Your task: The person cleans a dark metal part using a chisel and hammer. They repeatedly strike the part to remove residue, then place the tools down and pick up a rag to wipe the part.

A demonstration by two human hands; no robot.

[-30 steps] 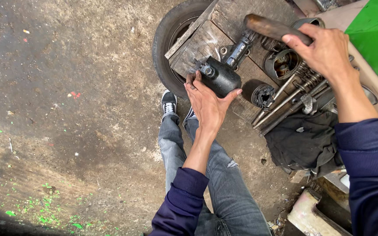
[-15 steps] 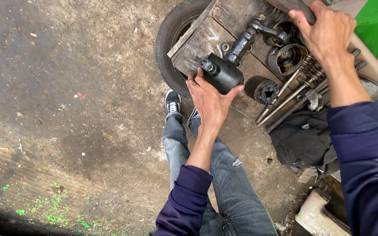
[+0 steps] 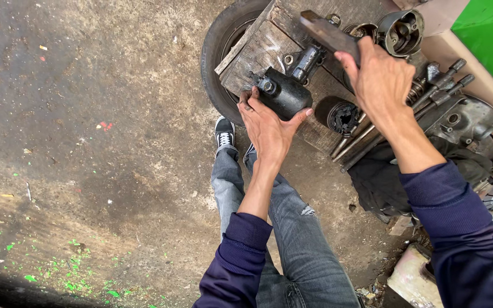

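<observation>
Floor: bare, stained concrete with flecks of green paint near the lower left; the person stands on it in jeans and a dark sneaker point(image 3: 224, 136).
Bench: rough wooden board point(image 3: 252, 48) laid over an old tyre point(image 3: 215, 54), at the far middle of the scene.
Main part: black, greasy cylindrical metal housing point(image 3: 283, 91) with a shaft point(image 3: 306, 57) running out of its far end; it rests on the near edge of the board, tipped toward the person.
Left hand: the left hand point(image 3: 266, 122) cups the housing from below and the near side, thumb at one flank, fingers spread round the other, bracing it against the wood.
Right hand: the right hand point(image 3: 380, 77) is closed round a rusty flat metal bar point(image 3: 326, 31), raised above the shaft end.
Weight: judging by its bulk, the housing is solid and heavy; it will not flex.
Grip: oil film likely makes it slick, so a palm under the round body, as now, looks surer than pinching the shaft.
Fragility: the body seems tough; the shaft and the small bolt head point(image 3: 267, 85) on the near end look like the spots to spare.
Right side: long rods point(image 3: 372, 128), a ribbed round part point(image 3: 343, 117), a grey casing point(image 3: 466, 120), a metal cup point(image 3: 400, 28) and a black cloth point(image 3: 383, 182) lie close by.
Far right: green panel point(image 3: 489, 40).
</observation>
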